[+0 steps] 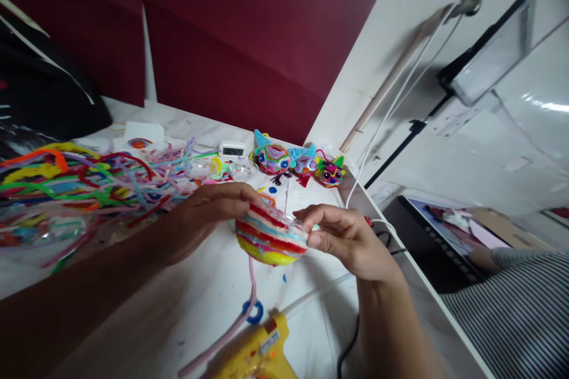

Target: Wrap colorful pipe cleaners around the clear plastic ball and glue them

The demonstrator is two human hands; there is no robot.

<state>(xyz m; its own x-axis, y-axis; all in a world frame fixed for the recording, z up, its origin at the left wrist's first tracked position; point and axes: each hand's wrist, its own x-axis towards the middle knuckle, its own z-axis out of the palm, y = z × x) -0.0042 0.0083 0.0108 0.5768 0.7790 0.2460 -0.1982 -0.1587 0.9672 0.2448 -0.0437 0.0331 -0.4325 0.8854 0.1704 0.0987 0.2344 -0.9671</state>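
Between my two hands is a rounded plastic shell (271,237) covered in rows of red, white, light blue and yellow pipe cleaner, its top part clear. My left hand (213,213) grips its left side, fingers over the upper edge. At the right edge, my right hand (340,237) pinches the rim between thumb and fingers. A pink pipe cleaner (235,325) runs from below the shell toward the front of the table. Close by lie a blue ring of pipe cleaner (253,311) and a yellow glue gun (260,352).
Many loose pipe cleaners (106,177) heap on the left, with clear plastic shells among them. Several decorated animal-face balls (273,157) stand at the back beside a small digital clock (232,149). Cables run along the right edge. A person in a striped sleeve (511,302) is at right.
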